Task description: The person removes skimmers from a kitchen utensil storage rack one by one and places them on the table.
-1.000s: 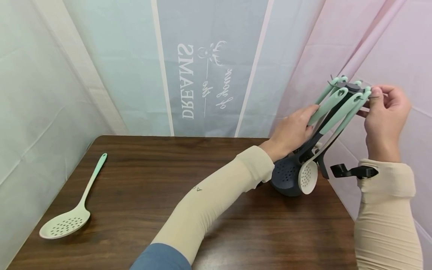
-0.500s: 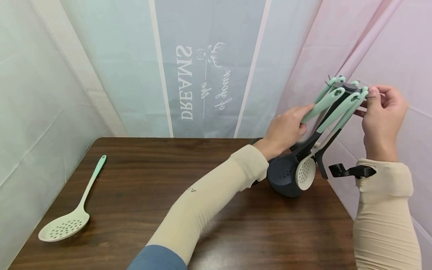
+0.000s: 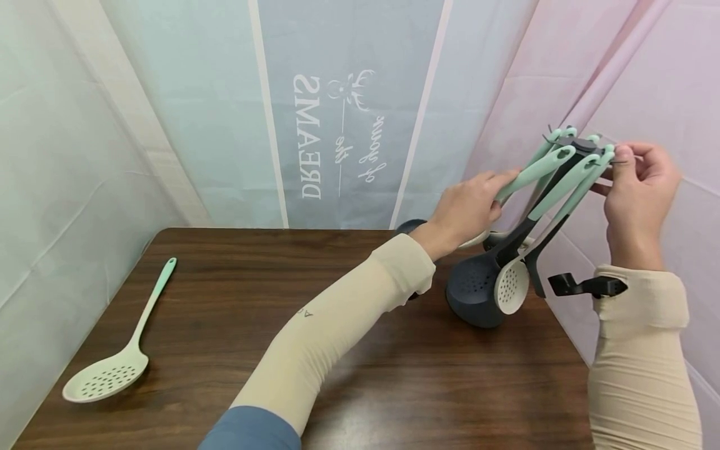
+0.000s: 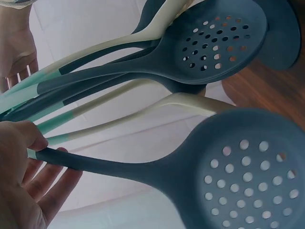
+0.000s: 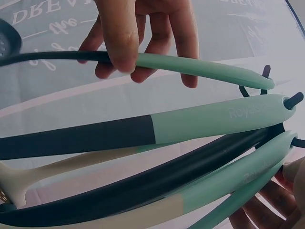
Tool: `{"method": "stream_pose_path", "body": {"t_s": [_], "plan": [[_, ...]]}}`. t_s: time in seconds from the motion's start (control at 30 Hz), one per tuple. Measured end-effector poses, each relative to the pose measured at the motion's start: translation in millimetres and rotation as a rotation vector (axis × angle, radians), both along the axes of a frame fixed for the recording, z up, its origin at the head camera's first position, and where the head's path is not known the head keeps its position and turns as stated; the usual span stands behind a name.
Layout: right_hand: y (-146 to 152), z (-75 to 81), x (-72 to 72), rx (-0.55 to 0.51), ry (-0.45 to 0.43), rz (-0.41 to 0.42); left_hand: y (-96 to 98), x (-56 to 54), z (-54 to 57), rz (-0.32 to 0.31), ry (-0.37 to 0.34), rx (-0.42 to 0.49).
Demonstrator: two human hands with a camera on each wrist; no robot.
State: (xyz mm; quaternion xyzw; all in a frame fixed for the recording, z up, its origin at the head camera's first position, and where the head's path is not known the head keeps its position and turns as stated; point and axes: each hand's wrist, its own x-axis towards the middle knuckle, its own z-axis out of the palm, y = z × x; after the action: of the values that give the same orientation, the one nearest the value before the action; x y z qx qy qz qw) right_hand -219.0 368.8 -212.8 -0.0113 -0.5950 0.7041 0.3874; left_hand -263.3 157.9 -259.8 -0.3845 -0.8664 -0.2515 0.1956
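"Where is the dark slotted spoon (image 4: 186, 172) positioned?"
"Left of the rack (image 3: 584, 146); it is pinched between thumb and fingers of the left hand (image 3: 464, 208)."
"And the right hand (image 3: 644, 187)?"
"Thumb and fingers are pinched at the rack's top. A pale slotted spoon (image 3: 134, 352) is laid well left."

Before you hangs a blue-grey cloth backdrop (image 3: 388, 56) with white lettering (image 3: 310, 137); to your left, a cream-and-mint slotted spoon (image 3: 133, 351) lies on the dark wood-grain tabletop (image 3: 230, 325).
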Motion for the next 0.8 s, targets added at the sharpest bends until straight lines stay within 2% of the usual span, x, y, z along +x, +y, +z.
{"method": "stream_pose_path", "body": {"t_s": [0.2, 0.47, 0.67, 0.8], "plan": [[-1, -0.1, 0.0, 0.003, -0.004, -0.01, -3.4, 3.8, 3.4, -0.044, -0.002, -0.021], [-1, 0.3, -0.7, -0.014, 0.008, -0.003, -2.4, 9.6, 1.5, -0.066, -0.055, 0.01], [-1, 0.2, -1.6, -0.021, 0.017, -0.011, 1.7, 12.1, -1.7, -0.1, -0.044, 0.062], [-1, 0.0, -1.7, -0.019, 0.016, -0.006, 3.8, 14.2, -3.7, -0.096, -0.059, 0.084]]}}
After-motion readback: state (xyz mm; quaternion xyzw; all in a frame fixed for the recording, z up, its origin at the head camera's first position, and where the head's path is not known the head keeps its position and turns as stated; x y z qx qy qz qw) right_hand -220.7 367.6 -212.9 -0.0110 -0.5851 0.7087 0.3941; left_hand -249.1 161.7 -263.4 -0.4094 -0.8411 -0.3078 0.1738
